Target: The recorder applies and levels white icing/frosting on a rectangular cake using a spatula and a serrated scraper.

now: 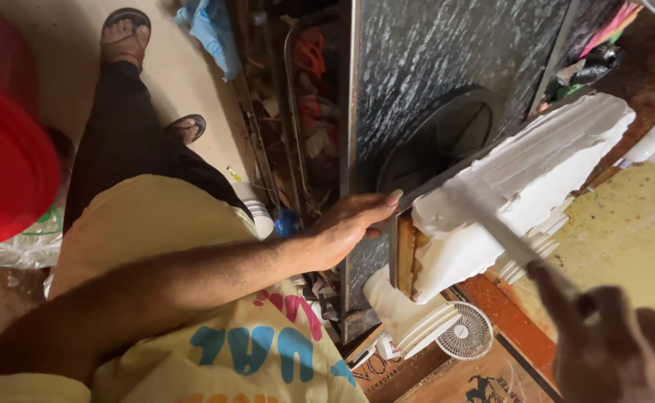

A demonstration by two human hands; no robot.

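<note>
Centre frame: our left hand [346, 227] lies open, bracing the dark panel [432, 60]. Lower right, our right hand [611, 351] grips a blade [503, 231], mid-scrape; thick white plaster [522, 186] is left on the mould.

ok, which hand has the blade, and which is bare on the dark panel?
The right hand, blurred at lower right, grips a flat blade laid across the white moulded piece. The left hand holds no tool; it rests on the dark panel's edge.

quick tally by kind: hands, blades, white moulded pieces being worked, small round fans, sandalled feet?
Hands: 2, left hand on the dark panel, right hand holding the blade
Blade: 1
White moulded piece: 1
Small round fan: 1
Sandalled feet: 2
Total: 7
</note>
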